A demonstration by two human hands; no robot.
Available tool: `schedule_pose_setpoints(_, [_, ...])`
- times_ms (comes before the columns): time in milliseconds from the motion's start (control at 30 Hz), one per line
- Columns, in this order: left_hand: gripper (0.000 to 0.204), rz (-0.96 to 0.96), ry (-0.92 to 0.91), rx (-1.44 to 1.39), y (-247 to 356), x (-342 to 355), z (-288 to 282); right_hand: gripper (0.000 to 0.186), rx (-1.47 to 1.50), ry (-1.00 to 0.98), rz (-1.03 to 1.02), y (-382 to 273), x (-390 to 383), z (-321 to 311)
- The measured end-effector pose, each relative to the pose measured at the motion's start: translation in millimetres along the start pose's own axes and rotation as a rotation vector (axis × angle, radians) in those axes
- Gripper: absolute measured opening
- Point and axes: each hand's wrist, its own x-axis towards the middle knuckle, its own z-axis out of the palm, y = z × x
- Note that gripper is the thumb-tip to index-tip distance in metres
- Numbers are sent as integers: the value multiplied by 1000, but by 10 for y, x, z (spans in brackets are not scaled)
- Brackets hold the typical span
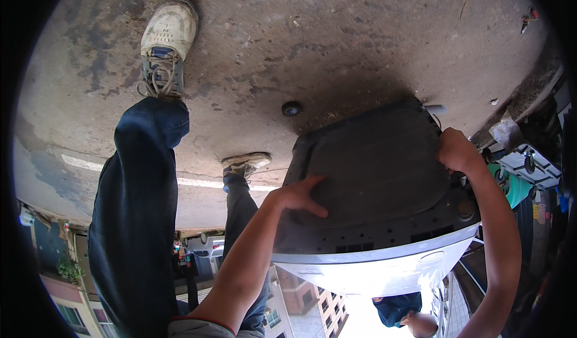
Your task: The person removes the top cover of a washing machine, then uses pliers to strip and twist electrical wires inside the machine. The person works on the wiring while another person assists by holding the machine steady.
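A large boxy appliance with white sides (372,270) and a black panel (378,163) takes up the middle right. It looks like a washing machine, but the kind is not certain. My left hand (303,196) lies on the black panel near its left edge, thumb and fingers spread. My right hand (458,151) is closed at the panel's right edge, where its fingertips are partly hidden. Near that hand a short grey tube (435,109) sticks out at the panel's corner. A round foot (465,210) sits at another corner of the panel.
A small round black piece (291,108) lies on the stained concrete floor (252,55). Jeans-clad legs (141,218) with worn light shoes (169,31) stand at left. Wheeled white items (535,163) and a green tub (515,186) crowd the right. Another person (396,309) appears at the bottom.
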Motion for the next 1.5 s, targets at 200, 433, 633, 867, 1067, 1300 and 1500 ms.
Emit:
schedule_pose_setpoints(200, [120, 44, 36, -2, -11, -48, 36, 15, -180, 72, -31, -15, 28, 81])
schedule_pose_setpoints(433, [75, -187, 369, 15, -271, 343, 5, 27, -309, 101, 97, -72, 37, 119])
schedule_pose_setpoints(633, [55, -553, 533, 103, -223, 543, -96, 29, -230, 55, 234, -126, 33, 44])
schedule_pose_setpoints(867, [64, -633, 425, 19, -508, 804, -232, 31, -165, 134, 260, -133, 86, 66])
schedule_pose_setpoints(1067, [60, -538, 443, 33, -830, 918, -153, 34, -210, 102, 271, -190, 99, 98])
schedule_pose_setpoints(1300, [54, -511, 543, -16, -935, 756, -177, 32, -169, 145, 240, -173, 168, 282])
schedule_pose_setpoints(1500, [56, -494, 558, 7, -1066, 804, -147, 31, -195, 115, 251, -240, 147, 305])
